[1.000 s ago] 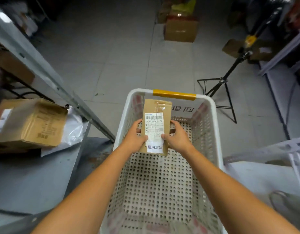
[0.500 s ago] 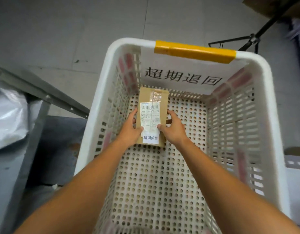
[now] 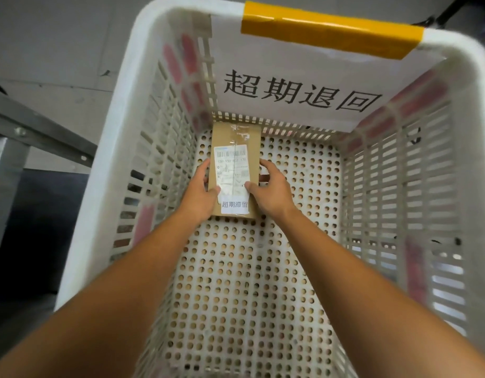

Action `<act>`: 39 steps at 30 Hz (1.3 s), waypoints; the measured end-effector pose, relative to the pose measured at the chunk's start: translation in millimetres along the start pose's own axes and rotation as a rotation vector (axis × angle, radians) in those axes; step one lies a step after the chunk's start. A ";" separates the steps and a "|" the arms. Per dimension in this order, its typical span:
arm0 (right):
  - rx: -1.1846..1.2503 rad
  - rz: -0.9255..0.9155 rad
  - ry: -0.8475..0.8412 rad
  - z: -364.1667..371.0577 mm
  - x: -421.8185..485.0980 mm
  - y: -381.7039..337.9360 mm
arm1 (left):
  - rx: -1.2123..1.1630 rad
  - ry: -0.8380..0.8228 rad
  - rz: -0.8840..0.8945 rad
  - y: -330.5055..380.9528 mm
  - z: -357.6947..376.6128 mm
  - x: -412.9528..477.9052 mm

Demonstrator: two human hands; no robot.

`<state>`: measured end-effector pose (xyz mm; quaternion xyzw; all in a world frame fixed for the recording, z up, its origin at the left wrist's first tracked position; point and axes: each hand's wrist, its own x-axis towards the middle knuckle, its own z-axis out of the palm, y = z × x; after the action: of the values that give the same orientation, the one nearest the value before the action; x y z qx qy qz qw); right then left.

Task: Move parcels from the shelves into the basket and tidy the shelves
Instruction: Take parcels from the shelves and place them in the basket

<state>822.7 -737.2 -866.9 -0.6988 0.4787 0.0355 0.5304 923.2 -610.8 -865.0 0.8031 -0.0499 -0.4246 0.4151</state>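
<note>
Left hand [image 3: 199, 195], right hand [image 3: 271, 190] grip parcel [image 3: 236, 143] in basket [image 3: 105, 170] below sign [image 3: 304, 77]

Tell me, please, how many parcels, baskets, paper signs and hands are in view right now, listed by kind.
parcel: 1
basket: 1
paper sign: 1
hands: 2, left hand and right hand, both holding the parcel
Total: 5

Both bare forearms reach forward and down, drawing together at the wrists. The left hand [image 3: 199, 193] grips the parcel [image 3: 236, 140] by its left edge, thumb laid on the top face. The right hand [image 3: 272, 192] grips the right edge likewise, fingers curled round the side.
</note>
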 end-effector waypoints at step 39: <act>-0.475 0.067 0.432 -351.0 -488.0 -285.5 | 1.154 -0.222 0.881 431.0 -99.2 -417.0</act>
<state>600.4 -707.2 -240.3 -0.7783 0.5813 0.0143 0.2370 847.7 -648.8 -263.1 0.7517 -0.6253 -0.2033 0.0509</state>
